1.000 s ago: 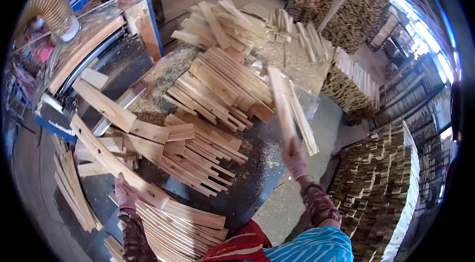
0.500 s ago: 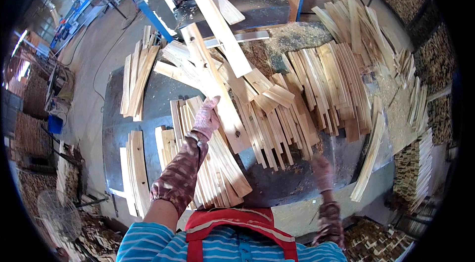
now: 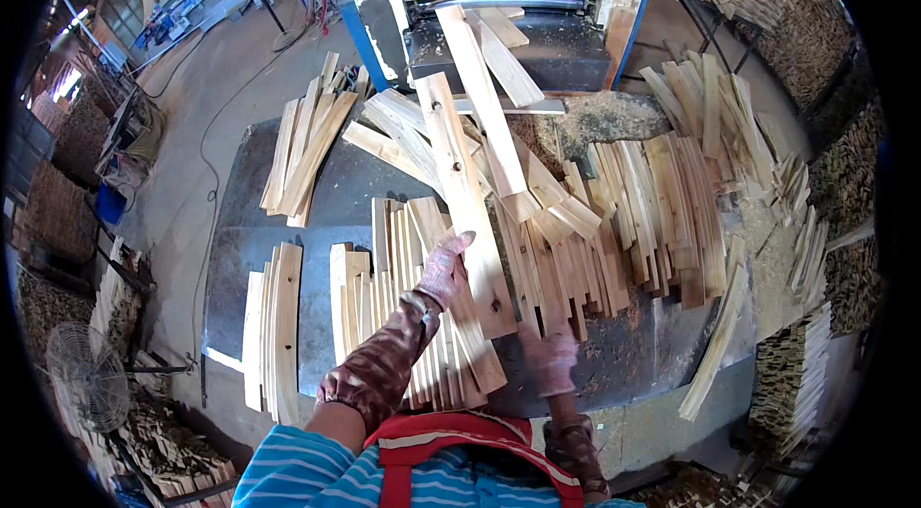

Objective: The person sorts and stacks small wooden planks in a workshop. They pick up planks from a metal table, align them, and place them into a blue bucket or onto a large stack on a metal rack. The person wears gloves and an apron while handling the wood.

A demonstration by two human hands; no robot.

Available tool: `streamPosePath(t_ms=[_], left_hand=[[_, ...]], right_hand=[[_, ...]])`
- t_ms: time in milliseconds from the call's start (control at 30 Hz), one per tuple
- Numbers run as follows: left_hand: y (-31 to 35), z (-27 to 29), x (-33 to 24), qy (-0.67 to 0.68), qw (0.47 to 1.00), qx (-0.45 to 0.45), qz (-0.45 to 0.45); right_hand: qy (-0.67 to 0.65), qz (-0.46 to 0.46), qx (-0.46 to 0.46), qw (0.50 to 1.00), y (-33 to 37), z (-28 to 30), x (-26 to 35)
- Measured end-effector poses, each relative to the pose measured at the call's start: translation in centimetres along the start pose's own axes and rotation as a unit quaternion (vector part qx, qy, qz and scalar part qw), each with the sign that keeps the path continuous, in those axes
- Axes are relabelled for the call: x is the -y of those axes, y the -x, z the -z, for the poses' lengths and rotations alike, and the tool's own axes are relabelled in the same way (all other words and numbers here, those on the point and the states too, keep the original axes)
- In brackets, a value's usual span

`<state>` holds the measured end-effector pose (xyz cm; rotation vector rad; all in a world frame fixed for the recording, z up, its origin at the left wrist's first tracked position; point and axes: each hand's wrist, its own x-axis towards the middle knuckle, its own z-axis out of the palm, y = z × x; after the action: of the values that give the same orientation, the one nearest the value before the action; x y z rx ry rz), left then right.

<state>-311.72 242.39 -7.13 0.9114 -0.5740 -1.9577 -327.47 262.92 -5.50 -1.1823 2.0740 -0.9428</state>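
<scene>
My left hand [image 3: 444,270], in a pale pinkish glove, grips the edge of a long knotty wooden board [image 3: 468,206] with the thumb lying over its face. The board slants up and away across other planks. My right hand [image 3: 551,360], gloved too, is smeared by motion just right of the board's near end, over the dark table; its fingers cannot be made out. Beneath and left of my left forearm lies a row of light planks [image 3: 387,249]. To the right is a row of narrow strips [image 3: 568,273], and another pale board [image 3: 489,110] lies beyond.
A planing machine [image 3: 508,38] with a roller slot stands at the far side, boards lying at its mouth. Plank stacks [image 3: 273,335] are on the dark table's [image 3: 240,249] left, with more rows [image 3: 662,211] at the right. A caged fan [image 3: 88,376] stands at lower left.
The view has shifted, showing more of the machine. My right hand has come leftward to near the board's lower end. My left hand keeps its hold on the board.
</scene>
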Motion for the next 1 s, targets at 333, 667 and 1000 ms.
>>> streamPosePath(t_ms=[333, 667, 1000], left_hand=[[3.3, 3.8, -1.6, 0.002, 0.997, 0.024, 0.072], [5.1, 11.9, 0.1, -0.071, 0.99, -0.069, 0.104], [2.9, 11.4, 2.4, -0.18, 0.968, -0.077, 0.155]], right_hand=[[-0.27, 0.019, 0.136, 0.953, -0.2, -8.6, 1.5], [-0.63, -0.314, 0.114, 0.701, 0.0, -8.9, -1.6], [-0.495, -0.187, 0.165, 0.833, 0.2, -8.8, 0.9]])
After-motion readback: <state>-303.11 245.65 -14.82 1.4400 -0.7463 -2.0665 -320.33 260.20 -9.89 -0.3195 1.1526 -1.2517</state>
